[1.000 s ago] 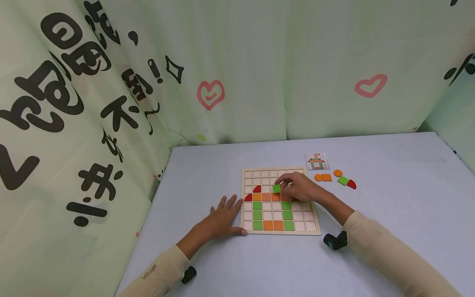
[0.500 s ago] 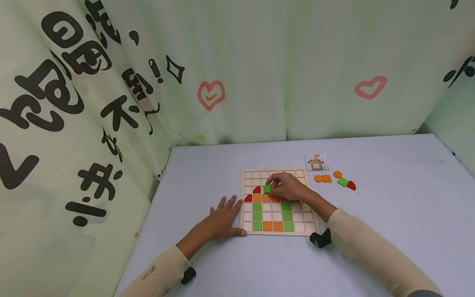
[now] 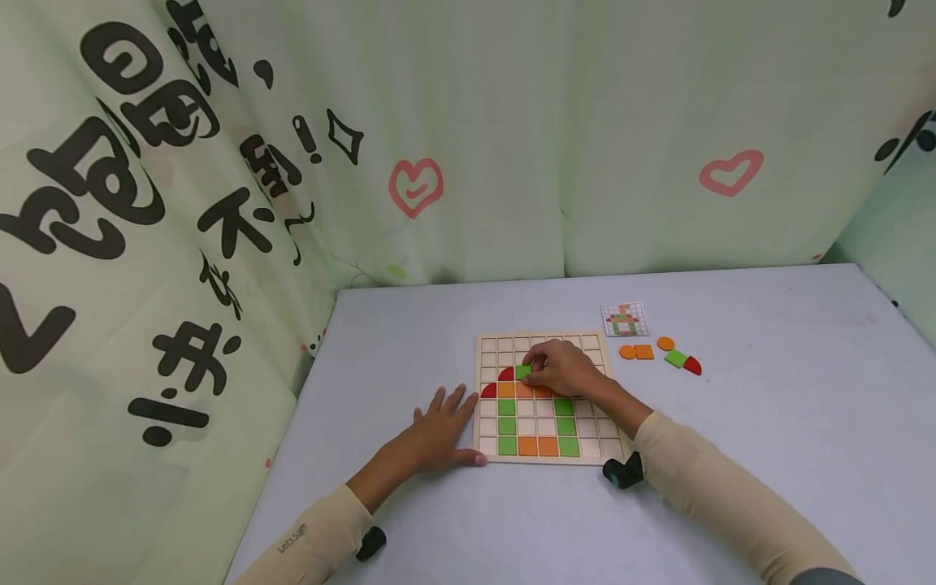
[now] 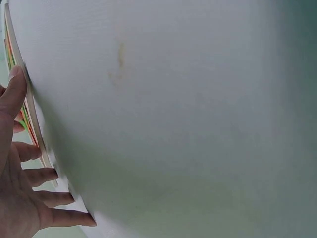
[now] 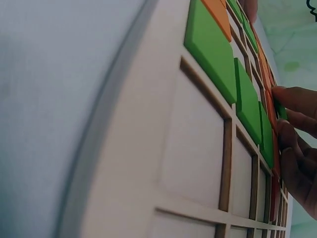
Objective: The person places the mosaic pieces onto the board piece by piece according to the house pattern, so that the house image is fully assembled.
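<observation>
Over the upper half of a wooden grid board (image 3: 552,461), my right hand (image 3: 565,370) pinches a green square tile (image 3: 522,371) between thumb and fingers. The tile is right beside a red quarter-round tile (image 3: 506,374), above the row of orange tiles (image 3: 506,390). In the right wrist view the fingers (image 5: 297,101) hold the green tile at the far side of the grid. My left hand (image 3: 437,435) lies spread at the board's left edge, fingers straight, thumb by the lower left corner. Green tiles (image 3: 507,425) stand in two columns below, with orange ones between them at the bottom.
A small pattern card (image 3: 625,319) lies beyond the board's upper right corner. Loose pieces lie near it: orange rounds (image 3: 665,343), an orange square (image 3: 643,351), a green square (image 3: 675,357) and a red quarter-round (image 3: 692,366). A curtain (image 3: 497,219) hangs behind the white table (image 3: 409,325).
My right hand has carried the green tile leftward across the board, up to the red quarter-round, and lowered it slightly in the last half second. The left hand has stayed in place.
</observation>
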Available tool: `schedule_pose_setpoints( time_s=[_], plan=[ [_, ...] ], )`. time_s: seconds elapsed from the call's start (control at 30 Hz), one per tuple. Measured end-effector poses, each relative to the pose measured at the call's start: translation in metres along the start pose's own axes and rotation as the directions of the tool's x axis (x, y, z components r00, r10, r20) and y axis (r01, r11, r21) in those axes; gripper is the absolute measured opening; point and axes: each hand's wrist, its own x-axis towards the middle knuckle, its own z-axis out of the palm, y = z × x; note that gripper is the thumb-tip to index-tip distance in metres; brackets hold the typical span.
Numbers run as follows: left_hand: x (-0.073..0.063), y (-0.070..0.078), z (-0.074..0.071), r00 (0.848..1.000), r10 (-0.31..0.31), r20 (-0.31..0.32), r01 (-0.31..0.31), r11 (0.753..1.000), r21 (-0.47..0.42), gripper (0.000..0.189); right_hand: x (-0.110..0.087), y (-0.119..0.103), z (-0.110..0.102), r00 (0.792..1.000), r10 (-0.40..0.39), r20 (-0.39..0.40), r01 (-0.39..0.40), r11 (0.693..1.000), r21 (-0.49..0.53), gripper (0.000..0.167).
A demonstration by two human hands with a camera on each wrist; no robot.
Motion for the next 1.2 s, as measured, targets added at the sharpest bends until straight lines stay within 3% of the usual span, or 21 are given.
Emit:
schedule_pose_setpoints(
  time_s=[0.9,1.2],
  plan=[
    [0.0,0.0,0.001,1.0,-0.005,0.002,0.005,1.0,0.008,0.103,0.002,-0.004,-0.001,0.999,0.041,0.009,-0.041,0.997,-0.063,0.024],
    [0.0,0.0,0.002,1.0,-0.004,-0.002,0.004,1.0,0.003,0.103,-0.009,0.004,-0.009,1.0,-0.025,0.015,0.025,1.0,-0.01,0.032]
  ],
)
